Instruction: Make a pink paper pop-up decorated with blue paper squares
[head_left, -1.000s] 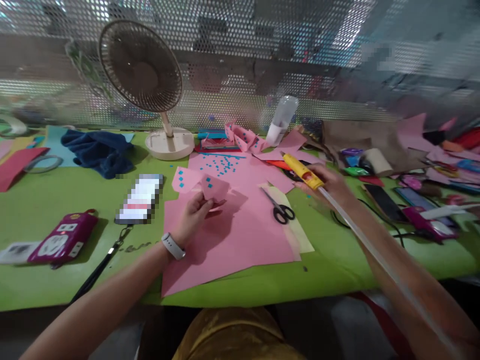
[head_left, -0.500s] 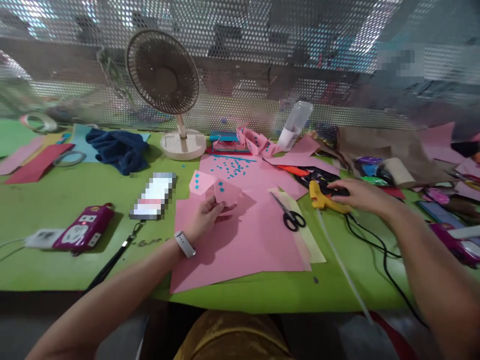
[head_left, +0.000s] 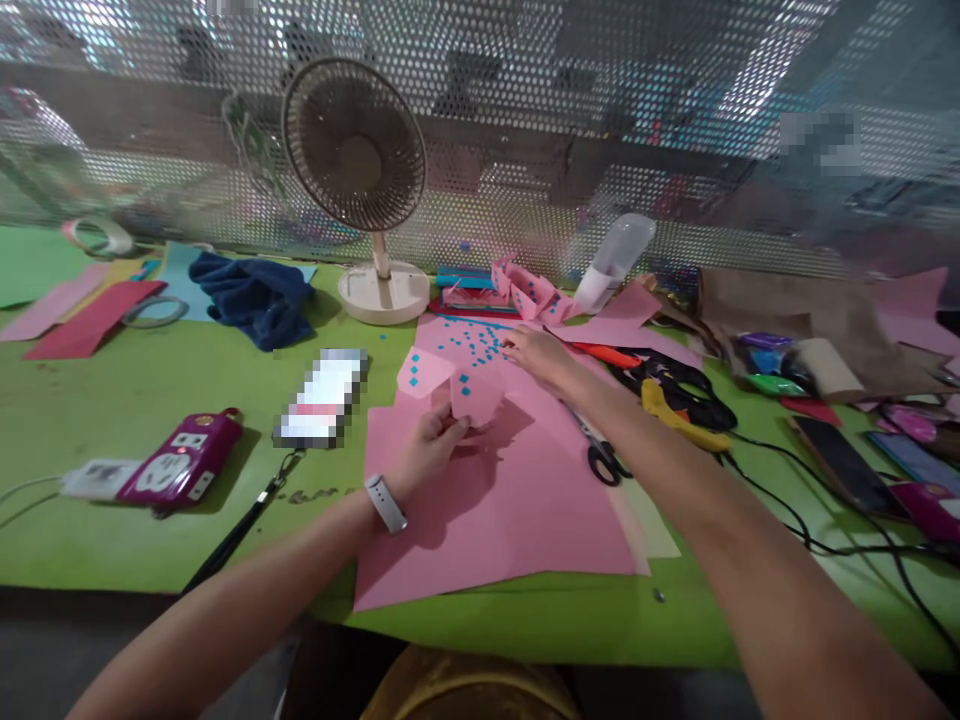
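My left hand [head_left: 435, 445] pinches a folded pink paper piece [head_left: 478, 400] decorated with small blue diamonds. It is held above a large pink sheet [head_left: 495, 520]. Over the scattered blue paper bits [head_left: 472, 345], my right hand [head_left: 536, 352] has its fingertips drawn together; whatever is between them is too small to make out. Black-handled scissors [head_left: 604, 462] lie partly beneath my right forearm. The yellow glue gun [head_left: 682, 420] rests on the table to the right of that forearm.
A fan [head_left: 356, 150] stands at the back, near a clear bottle [head_left: 615, 262] and a decorated pink paper strip [head_left: 529, 290]. Leftward are a phone [head_left: 322, 398], a purple power bank [head_left: 184, 460] and a blue cloth [head_left: 251, 298]. Black cords [head_left: 780, 455] run along the right.
My right hand has let go of the glue gun and moved left to the blue paper bits. My left hand still holds the pink paper piece. The view has shifted slightly.
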